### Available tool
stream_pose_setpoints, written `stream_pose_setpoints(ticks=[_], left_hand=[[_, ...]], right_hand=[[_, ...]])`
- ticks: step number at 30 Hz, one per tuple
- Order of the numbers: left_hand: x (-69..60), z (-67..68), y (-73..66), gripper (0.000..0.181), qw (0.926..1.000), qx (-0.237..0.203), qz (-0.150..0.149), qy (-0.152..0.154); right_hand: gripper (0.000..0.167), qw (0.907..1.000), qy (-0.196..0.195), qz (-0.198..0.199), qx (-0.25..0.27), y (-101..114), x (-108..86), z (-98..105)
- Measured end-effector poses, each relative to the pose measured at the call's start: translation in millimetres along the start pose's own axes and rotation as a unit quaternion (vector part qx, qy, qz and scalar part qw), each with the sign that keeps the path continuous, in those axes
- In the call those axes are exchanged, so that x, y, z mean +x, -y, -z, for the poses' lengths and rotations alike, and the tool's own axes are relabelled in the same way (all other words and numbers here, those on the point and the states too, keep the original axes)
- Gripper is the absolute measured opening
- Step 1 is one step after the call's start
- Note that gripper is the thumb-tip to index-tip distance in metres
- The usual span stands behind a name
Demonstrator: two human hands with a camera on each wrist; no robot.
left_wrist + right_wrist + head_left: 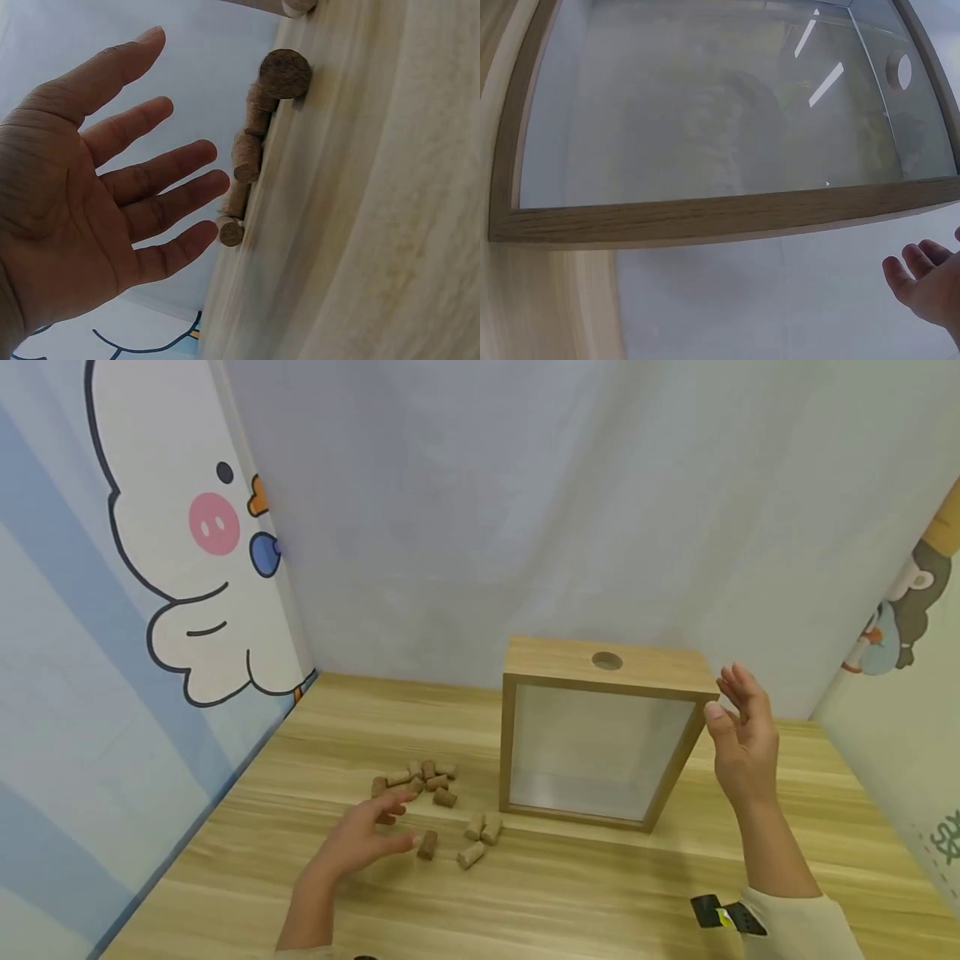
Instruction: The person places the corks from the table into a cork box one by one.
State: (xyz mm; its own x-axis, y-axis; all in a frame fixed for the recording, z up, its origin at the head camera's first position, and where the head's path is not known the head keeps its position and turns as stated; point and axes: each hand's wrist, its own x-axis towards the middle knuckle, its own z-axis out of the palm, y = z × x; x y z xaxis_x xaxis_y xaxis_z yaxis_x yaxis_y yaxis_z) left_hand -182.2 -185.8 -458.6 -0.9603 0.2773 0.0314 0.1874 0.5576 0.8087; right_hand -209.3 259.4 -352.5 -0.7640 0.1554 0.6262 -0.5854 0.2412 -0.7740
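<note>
Several corks lie in a loose group on the table, and a few more are nearer the box's lower left corner. My left hand hovers over the table beside a darker cork, fingers spread and holding nothing; the left wrist view shows its bare palm facing a row of corks. A wooden box with a clear front and a round hole in its top stands upright. At its right upper corner is my right hand, fingers relaxed, apart from the frame in the right wrist view.
The wooden table meets a pale curtain behind the box. A cartoon-printed panel stands on the left, another printed wall on the right. A black strap-like item is by the right sleeve.
</note>
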Motion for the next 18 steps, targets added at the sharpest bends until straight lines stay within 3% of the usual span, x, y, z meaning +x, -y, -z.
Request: stream_pose_setpoints(ticks=[8,18], left_hand=[[11.0,0.7,0.9,0.061,0.9965,-0.036,0.013,0.075],[19.0,-5.6,7.8,0.060,0.9925,-0.052,0.015,0.110]], right_hand=[[0.048,0.9956,-0.019,-0.009,0.092,0,19.0,-15],[0.039,0.9909,-0.036,-0.062,0.114,-1,27.8,-29]])
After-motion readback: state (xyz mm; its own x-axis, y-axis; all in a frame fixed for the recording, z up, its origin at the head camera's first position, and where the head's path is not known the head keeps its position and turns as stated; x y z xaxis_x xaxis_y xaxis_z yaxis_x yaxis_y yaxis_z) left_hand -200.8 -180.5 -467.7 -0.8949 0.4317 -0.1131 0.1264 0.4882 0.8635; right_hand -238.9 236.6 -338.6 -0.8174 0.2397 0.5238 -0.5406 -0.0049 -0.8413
